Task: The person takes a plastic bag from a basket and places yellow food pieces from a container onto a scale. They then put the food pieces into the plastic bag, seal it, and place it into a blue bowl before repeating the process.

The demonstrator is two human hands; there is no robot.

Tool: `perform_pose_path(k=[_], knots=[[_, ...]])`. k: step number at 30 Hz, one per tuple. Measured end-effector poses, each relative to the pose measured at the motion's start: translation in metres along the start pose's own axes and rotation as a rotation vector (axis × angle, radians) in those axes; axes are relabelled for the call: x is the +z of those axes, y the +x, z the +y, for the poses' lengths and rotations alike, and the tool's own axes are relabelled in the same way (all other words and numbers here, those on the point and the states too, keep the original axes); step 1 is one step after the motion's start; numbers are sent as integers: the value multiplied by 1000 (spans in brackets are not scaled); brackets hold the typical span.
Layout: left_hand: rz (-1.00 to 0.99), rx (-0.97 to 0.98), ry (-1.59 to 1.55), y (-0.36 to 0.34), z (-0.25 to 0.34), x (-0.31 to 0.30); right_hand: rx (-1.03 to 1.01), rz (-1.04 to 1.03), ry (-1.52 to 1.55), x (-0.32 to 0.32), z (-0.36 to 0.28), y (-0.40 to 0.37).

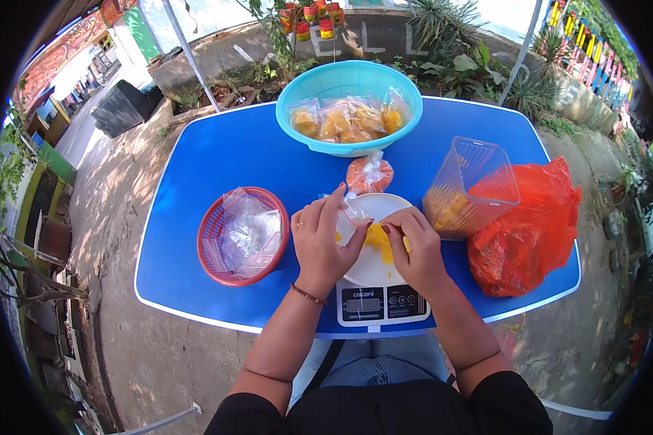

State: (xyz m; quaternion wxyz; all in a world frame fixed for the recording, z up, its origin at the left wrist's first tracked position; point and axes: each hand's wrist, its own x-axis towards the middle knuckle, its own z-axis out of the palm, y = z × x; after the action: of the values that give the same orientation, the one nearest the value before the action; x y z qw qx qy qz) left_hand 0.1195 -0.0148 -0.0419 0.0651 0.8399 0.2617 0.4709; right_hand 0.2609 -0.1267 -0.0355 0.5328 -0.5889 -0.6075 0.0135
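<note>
My left hand [322, 235] is over the left side of a white plate [357, 273], thumb and fingers closed on a small clear plastic bag [355, 212]. My right hand [419, 250] is curled above the plate's right side, its fingertips closed close to the bag. What they pinch, if anything, is too small to make out. Yellow pieces [378, 241] lie on the plate beneath both hands. The plate rests on a kitchen scale [383, 304] with a dark display. Just behind it sits a tied clear bag of orange contents [369, 174].
A red basket [204, 250] of clear bags stands at left. At the back, a turquoise basin [292, 134] holds several filled bags. To the right are a clear plastic container [479, 161] with yellowish pieces and a red plastic bag [526, 235], all on a blue table [196, 159].
</note>
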Motion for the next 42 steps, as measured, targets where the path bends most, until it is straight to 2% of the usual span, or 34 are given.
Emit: perform_pose_path(k=[2,6,9,12,15,18,21,24,27,33,39,42], knots=[[-29,18,14,-1,2,0,73,171,113,0,-1,0],[-59,90,26,-4,8,1,164,323,379,4,0,-6],[-78,141,5,-3,14,-2,75,307,275,1,5,-6],[-93,165,-32,-4,15,-1,-12,74,97,-10,3,-3],[-54,129,-16,-2,11,2,-22,115,85,-4,4,-3],[-2,10,-21,-1,5,0,83,183,-28,-3,-7,1],[-7,-115,-52,0,2,-6,11,-119,-281,-7,-2,3],[-11,-138,-56,0,3,-9,63,-190,-516,4,-11,-2],[9,-119,-65,3,2,-5,30,-207,-565,10,-5,-6],[-3,-123,-53,2,3,-5,19,-197,-452,4,0,-6],[-14,-98,-22,1,3,-5,80,-62,-283,0,-1,0],[-34,-37,10,1,-1,-2,128,68,-55,0,3,1]])
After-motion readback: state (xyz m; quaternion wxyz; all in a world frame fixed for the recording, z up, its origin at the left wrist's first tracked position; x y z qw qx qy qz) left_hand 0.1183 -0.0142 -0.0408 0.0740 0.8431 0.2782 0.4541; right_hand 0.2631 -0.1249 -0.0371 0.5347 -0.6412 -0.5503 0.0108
